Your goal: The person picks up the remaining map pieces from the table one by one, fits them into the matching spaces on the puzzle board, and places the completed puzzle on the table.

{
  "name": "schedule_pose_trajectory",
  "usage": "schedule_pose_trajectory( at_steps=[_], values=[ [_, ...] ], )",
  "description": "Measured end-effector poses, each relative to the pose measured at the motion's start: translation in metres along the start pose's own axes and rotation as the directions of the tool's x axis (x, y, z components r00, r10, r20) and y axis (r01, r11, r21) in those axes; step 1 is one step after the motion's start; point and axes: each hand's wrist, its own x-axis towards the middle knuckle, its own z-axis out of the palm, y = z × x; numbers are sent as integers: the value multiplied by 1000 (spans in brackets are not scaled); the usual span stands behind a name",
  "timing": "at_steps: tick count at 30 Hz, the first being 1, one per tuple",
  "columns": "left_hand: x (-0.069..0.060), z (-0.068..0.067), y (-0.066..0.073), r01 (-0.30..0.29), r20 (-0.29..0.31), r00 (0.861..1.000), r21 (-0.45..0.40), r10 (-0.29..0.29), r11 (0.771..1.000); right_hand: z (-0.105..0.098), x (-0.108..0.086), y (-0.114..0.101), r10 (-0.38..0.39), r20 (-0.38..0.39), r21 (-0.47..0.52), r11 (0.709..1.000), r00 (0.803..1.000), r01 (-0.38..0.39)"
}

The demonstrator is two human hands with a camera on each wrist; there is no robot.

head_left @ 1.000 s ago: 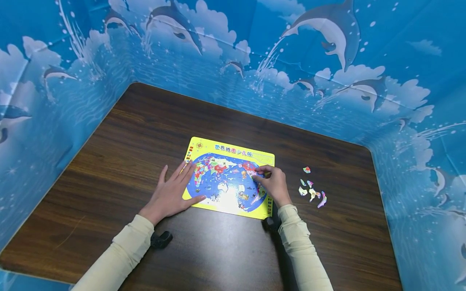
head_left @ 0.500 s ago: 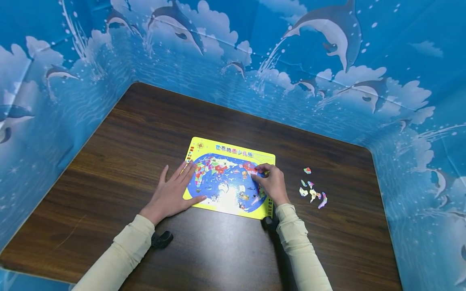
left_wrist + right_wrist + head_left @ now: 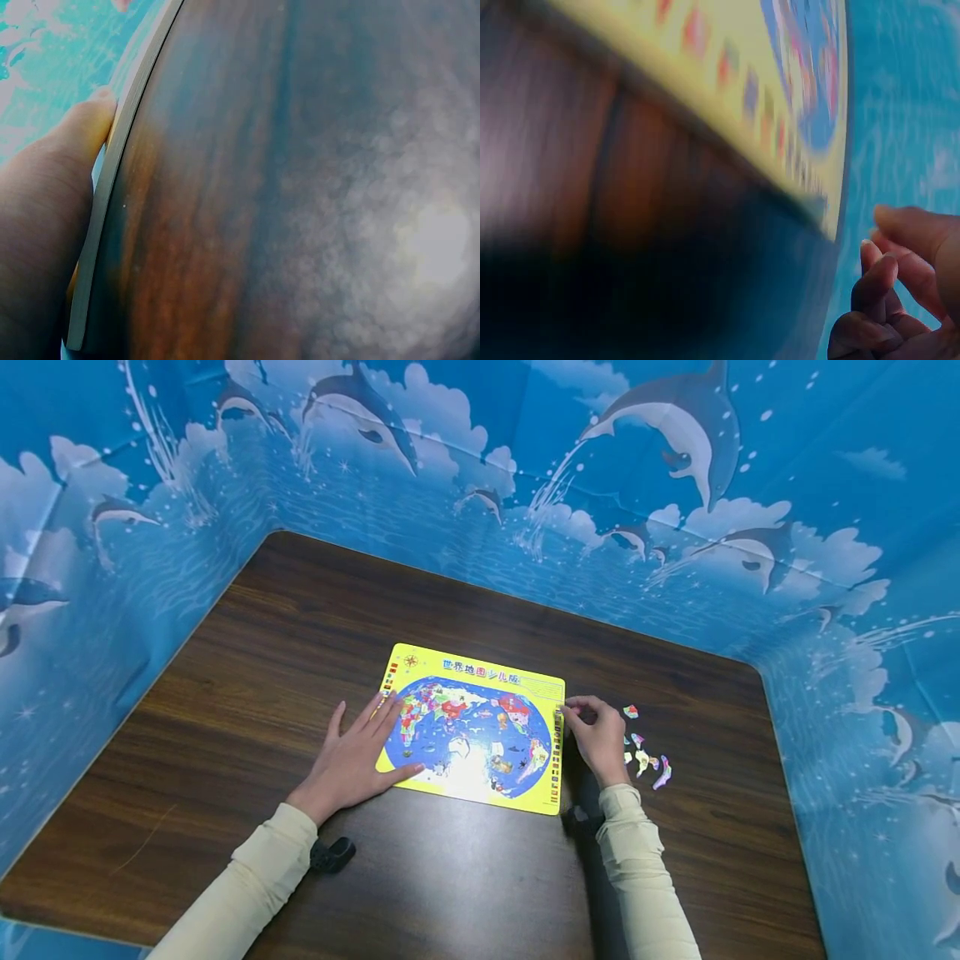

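A yellow world-map puzzle board (image 3: 480,793) lies flat on the table, its blue oval map filled with coloured pictures. My left hand (image 3: 356,760) rests spread on the board's left side; in the left wrist view its thumb (image 3: 56,165) lies over the board edge (image 3: 94,225). My right hand (image 3: 600,739) is just off the board's right edge, fingers bent. In the right wrist view no piece shows between the thumb and fingers of the right hand (image 3: 911,292). Several loose puzzle pieces (image 3: 642,762) lie right of that hand, one red and green piece (image 3: 631,712) behind them.
The dark wooden table (image 3: 420,585) spreads around the board. A blue dolphin-print cloth (image 3: 525,527) stands behind and along its sides. Black wrist devices show at the left wrist (image 3: 332,855) and the right wrist (image 3: 583,818).
My right hand has moved right, off the map and past the board's right edge, uncovering the map's right part. It now partly covers the nearest loose pieces. My left hand has stayed put.
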Motion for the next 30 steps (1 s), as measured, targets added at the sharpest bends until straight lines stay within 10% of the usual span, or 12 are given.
schedule_pose_trajectory(
  at_steps=[12,30],
  values=[
    [0,0,0,7,13,1000,-3,-7,1000,-57,-11,52,63,-130,-204,975,989,-89],
    [-1,0,-1,0,8,1000,-5,0,1000,-60,-14,61,104,-132,-212,968,986,-131]
  ],
)
